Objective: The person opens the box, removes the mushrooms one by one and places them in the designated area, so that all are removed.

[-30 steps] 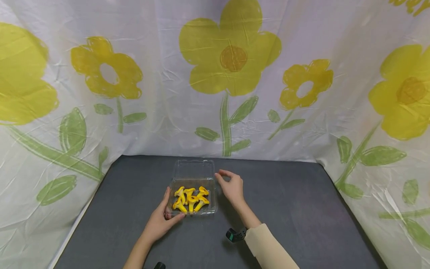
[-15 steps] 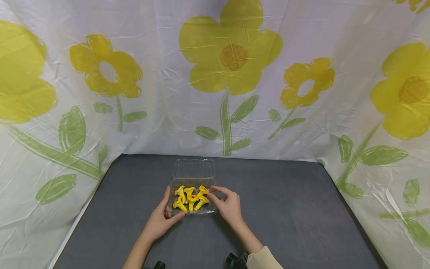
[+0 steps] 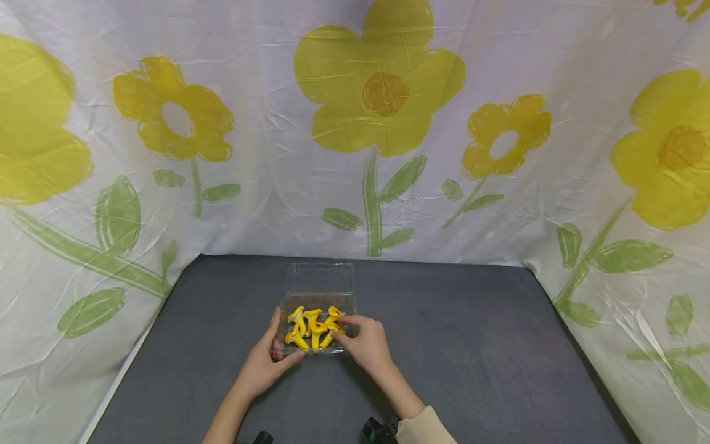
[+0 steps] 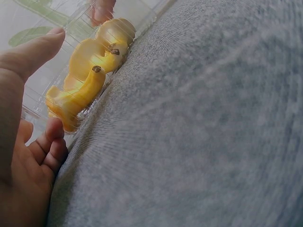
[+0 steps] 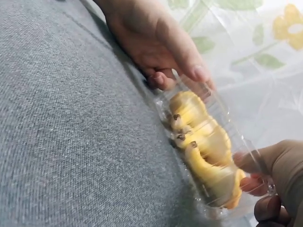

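A clear plastic container (image 3: pixel 318 297) holds several yellow mushrooms (image 3: pixel 297 319), their stems toward the near side. My left hand (image 3: pixel 263 366) grips its left side, thumb along the near-left corner and fingers round the left wall. From the right, my right hand (image 3: pixel 367 346) reaches over the rim, with thumb and forefinger at the cap of the lower-right mushroom (image 5: pixel 215 182), seemingly pinching it. In the left wrist view, right fingertips (image 4: pixel 102 8) show beyond the mushrooms.
The container's clear lid (image 3: pixel 320 277) stands raised at its far side. Dark grey cloth covers the table (image 3: pixel 471 345). Behind and at both sides hangs a white curtain (image 3: pixel 266 185) with yellow flowers. Black bands are at both wrists.
My right hand has moved left and nearer, from beside the container's right edge to the mushroom inside. The left hand keeps its grip, and the container stays in place.
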Available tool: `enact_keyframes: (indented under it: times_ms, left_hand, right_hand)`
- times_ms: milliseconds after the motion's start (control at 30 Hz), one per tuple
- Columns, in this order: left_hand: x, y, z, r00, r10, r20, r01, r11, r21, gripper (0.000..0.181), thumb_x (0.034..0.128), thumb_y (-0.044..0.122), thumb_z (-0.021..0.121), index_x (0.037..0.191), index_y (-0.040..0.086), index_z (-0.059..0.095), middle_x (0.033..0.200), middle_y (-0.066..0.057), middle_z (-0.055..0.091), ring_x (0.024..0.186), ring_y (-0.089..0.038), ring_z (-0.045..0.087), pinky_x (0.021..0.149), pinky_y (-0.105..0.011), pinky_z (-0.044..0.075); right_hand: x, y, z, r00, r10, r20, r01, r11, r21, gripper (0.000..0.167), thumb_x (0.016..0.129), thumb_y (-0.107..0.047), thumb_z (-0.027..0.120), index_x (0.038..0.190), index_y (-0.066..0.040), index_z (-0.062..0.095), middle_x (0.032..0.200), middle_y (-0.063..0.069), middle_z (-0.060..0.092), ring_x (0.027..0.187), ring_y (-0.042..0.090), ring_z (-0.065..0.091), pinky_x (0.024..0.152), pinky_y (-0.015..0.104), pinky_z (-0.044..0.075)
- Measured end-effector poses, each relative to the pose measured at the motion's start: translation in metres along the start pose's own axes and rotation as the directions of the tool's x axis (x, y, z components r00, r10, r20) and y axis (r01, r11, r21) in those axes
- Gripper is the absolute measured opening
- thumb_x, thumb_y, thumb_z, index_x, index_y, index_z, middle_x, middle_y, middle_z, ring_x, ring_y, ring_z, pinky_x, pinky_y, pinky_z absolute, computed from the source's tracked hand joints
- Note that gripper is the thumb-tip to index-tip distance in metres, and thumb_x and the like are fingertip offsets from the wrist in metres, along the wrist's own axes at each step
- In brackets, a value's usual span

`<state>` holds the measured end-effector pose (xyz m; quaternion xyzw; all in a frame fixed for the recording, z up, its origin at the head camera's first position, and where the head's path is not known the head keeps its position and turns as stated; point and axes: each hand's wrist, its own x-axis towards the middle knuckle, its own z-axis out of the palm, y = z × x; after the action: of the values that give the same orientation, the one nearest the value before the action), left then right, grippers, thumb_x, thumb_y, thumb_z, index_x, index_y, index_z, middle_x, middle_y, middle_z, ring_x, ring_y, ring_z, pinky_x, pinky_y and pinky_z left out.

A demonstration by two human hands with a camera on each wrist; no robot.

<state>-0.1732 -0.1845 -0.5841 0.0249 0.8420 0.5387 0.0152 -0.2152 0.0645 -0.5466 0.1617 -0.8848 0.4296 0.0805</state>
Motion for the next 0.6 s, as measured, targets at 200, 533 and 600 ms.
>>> enact_keyframes:
  times_ms: [200, 533, 600]
  left_hand:
    - [0.000, -0.001, 0.000, 1.000, -0.003, 0.000, 0.003, 1.000, 0.000, 0.119, 0.0880, 0.034, 0.090, 0.173, 0.020, 0.007, 0.078, -0.001, 0.045, 0.064, -0.010, 0.040, 0.064, -0.027, 0.039]
    - [0.000, 0.001, 0.000, 1.000, -0.004, -0.003, 0.004, 1.000, 0.004, 0.120, 0.0877, 0.033, 0.090, 0.173, 0.021, 0.007, 0.078, -0.001, 0.045, 0.065, -0.009, 0.041, 0.065, -0.027, 0.040]
    - [0.000, 0.001, 0.000, 1.000, -0.004, -0.003, 0.004, 1.000, 0.003, 0.120, 0.0876, 0.033, 0.090, 0.173, 0.020, 0.007, 0.078, -0.001, 0.045, 0.065, -0.009, 0.040, 0.065, -0.027, 0.040]
  right_hand:
    - [0.004, -0.004, -0.002, 0.999, 0.027, 0.035, -0.025, 0.998, -0.050, 0.024, 0.088, -0.016, 0.089, 0.109, -0.006, 0.085, 0.102, 0.008, 0.082, 0.070, 0.021, 0.072, 0.058, 0.026, 0.046]
    - [0.009, -0.014, -0.004, 0.989, 0.116, 0.088, -0.106, 0.988, -0.112, 0.015, 0.086, -0.014, 0.090, 0.100, -0.010, 0.087, 0.101, 0.007, 0.082, 0.095, 0.029, 0.077, 0.072, 0.038, 0.061]
    - [0.010, -0.016, -0.004, 0.985, 0.139, 0.098, -0.126, 0.983, -0.130, 0.014, 0.086, -0.013, 0.090, 0.100, -0.010, 0.087, 0.103, 0.007, 0.081, 0.098, 0.030, 0.077, 0.073, 0.040, 0.062]
